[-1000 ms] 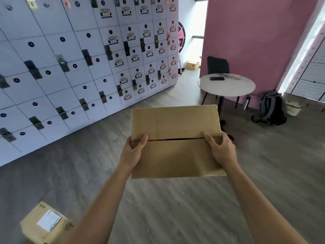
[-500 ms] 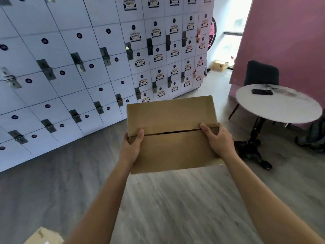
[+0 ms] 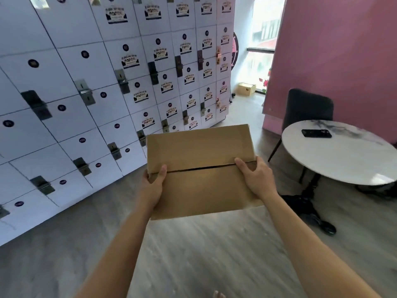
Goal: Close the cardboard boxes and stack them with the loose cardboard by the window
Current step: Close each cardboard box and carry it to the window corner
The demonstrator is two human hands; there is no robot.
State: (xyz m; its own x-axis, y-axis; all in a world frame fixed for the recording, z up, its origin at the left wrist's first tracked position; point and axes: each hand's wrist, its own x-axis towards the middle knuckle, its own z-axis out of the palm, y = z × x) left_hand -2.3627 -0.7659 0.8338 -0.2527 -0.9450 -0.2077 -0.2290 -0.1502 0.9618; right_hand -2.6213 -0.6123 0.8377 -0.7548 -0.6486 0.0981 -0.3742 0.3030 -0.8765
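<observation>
While the locker wall (image 3: 107, 93) fills my left side, I see the left hand (image 3: 152, 186) gripping the left edge of the cardboard box (image 3: 202, 168), thumb lying on top near the seam, the other fingers hidden beneath. That box sits closed, held in the air between both hands over the wooden floor (image 3: 204, 254), its two top flaps meeting at a narrow dark slit. On its right edge the right hand (image 3: 255, 179) clamps likewise, thumb across the seam. Further right stands a round white surface (image 3: 343, 160) carrying a black phone (image 3: 316, 133); another box (image 3: 247, 88) rests far off by the window (image 3: 265, 39).
</observation>
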